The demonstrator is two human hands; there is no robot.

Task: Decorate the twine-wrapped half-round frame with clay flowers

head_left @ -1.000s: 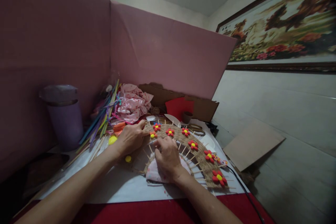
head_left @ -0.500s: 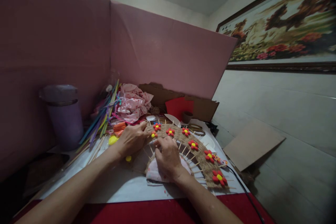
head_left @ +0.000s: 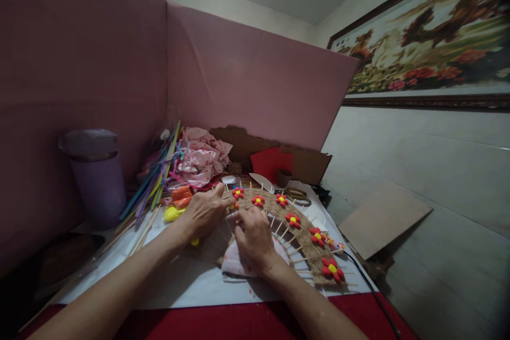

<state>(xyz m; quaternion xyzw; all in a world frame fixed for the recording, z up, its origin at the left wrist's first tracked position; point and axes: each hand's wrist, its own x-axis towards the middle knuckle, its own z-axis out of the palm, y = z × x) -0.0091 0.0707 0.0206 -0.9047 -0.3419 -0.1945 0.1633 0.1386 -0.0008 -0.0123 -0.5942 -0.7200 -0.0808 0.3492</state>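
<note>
My left hand (head_left: 202, 214) presses flat on the left end of the woven twine arc (head_left: 290, 231), fingers together. My right hand (head_left: 253, 239) pinches at its inner edge. The arc lies on the white sheet (head_left: 175, 281), curving from far left to near right, sticks (head_left: 297, 249) radiating outward.

Left end of the woven arc (head_left: 303, 231) hidden under both hands. Framed picture (head_left: 426, 37) cut off at the right edge. Lower left corner too dark to read.
</note>
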